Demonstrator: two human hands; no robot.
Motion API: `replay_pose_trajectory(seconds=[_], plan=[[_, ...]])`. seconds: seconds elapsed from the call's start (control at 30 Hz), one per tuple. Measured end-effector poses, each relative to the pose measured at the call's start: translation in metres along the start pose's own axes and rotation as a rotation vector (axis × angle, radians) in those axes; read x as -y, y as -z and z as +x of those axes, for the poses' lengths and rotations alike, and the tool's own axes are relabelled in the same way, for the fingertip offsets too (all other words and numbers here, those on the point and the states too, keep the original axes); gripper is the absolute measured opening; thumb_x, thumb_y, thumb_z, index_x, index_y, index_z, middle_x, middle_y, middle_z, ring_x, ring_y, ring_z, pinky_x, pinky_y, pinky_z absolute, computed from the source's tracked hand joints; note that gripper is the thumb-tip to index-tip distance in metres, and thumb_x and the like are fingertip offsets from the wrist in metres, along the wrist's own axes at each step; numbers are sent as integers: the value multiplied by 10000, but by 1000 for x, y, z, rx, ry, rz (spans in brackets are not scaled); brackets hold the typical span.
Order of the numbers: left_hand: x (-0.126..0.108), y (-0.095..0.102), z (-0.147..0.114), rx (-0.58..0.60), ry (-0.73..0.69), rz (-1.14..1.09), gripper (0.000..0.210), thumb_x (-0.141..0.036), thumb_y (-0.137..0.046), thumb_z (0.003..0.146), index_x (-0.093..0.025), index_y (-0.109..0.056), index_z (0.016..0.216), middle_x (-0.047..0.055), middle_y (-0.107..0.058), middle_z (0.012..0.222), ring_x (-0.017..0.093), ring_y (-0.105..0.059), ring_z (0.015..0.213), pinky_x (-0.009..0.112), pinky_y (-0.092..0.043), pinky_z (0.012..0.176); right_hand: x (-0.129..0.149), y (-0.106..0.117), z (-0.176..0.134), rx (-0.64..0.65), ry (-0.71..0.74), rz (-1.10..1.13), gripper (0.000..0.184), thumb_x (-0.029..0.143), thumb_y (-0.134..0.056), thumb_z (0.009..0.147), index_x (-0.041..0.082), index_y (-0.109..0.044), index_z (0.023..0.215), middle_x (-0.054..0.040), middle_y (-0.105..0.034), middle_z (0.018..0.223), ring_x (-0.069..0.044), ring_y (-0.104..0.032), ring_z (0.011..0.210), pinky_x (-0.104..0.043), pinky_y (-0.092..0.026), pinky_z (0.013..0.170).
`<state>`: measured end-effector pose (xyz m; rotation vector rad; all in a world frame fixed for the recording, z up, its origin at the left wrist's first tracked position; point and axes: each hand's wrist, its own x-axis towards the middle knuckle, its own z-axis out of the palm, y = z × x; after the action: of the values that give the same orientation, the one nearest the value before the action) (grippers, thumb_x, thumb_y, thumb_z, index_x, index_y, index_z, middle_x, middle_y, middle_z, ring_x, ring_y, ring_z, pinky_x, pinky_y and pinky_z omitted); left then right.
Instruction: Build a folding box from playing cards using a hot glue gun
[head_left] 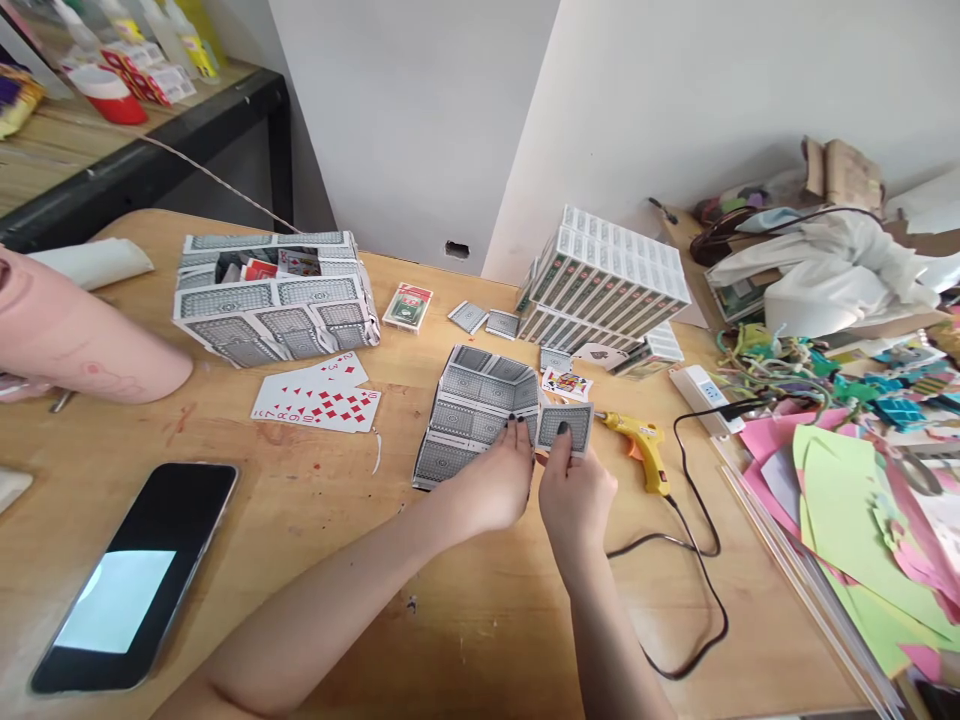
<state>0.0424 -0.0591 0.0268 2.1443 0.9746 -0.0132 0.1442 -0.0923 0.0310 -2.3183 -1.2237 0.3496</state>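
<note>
My left hand (495, 480) grips the right side of a panel of joined playing cards (469, 405), with its fingertips over the card backs. That panel has patterned grey backs facing up and its right edge folded upward. Between the thumb and fingers of my right hand (579, 500) is a single playing card (566, 425), back side showing, held right beside the panel's edge. A yellow glue gun (641, 450) lies just right of that hand, its nozzle toward the card. Fanned face-up diamond cards (319, 400) lie left of the panel.
A box built from cards (277, 300) stands at the back left, near a card pack (408, 307). Stacked card packs (604, 270) rise at the back right. A phone (139, 575) and pink bottle (82, 330) are left; a black cord (701, 560) and coloured paper (862, 530) are right.
</note>
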Motion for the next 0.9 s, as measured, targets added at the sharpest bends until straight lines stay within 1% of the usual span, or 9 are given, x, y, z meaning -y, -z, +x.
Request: replay_pose_trajectory(seconds=[0.1,0.17,0.37,0.53,0.7,0.83,0.9], plan=[[-2,3,-1,24,11,28,735,-43,-415,778,114,-99,1422,338,-131,1505,317,-186,1421,381,-240,1131,0,-1,-2,-12,5,-15,418,368,-322,921,148,-645,774,-121,-715,695,-239,-663,664,-297,-374,627],[-2,3,-1,28,17,17,751,-50,-422,772,94,-93,1431,326,-137,1511,319,-182,1422,389,-241,1128,-1,-2,-2,-12,17,-40,418,357,-309,921,150,-632,757,-128,-715,711,-240,-660,673,-300,-372,633],[3,-2,0,-4,-3,-19,767,-84,-417,774,48,-83,1452,303,-149,1518,310,-161,1427,418,-239,1132,-1,0,-5,7,80,-38,424,364,-295,925,153,-621,753,-122,-700,690,-223,-638,639,-296,-363,608],[1,-1,1,22,25,-13,730,-70,-401,784,73,-109,1437,315,-136,1513,321,-151,1426,426,-258,1124,2,6,-3,66,44,-71,423,350,-316,928,172,-613,687,-113,-698,671,-216,-631,629,-292,-343,598],[-1,1,2,43,31,22,725,-45,-405,780,108,-114,1426,334,-123,1506,326,-178,1421,403,-249,1129,2,7,1,114,-30,-1,413,361,-352,921,179,-618,663,-113,-711,698,-229,-654,680,-289,-375,620],[-1,1,1,30,20,-4,731,-49,-405,776,90,-115,1432,322,-150,1505,321,-187,1421,429,-254,1128,-1,3,1,120,-28,-5,445,372,-332,921,176,-594,620,-132,-703,695,-238,-646,682,-299,-370,621],[-1,2,0,39,18,9,730,-54,-410,779,94,-117,1431,320,-155,1507,319,-186,1422,412,-244,1133,-1,1,1,105,-8,-40,441,362,-319,921,178,-586,622,-131,-693,675,-233,-627,654,-299,-354,607]])
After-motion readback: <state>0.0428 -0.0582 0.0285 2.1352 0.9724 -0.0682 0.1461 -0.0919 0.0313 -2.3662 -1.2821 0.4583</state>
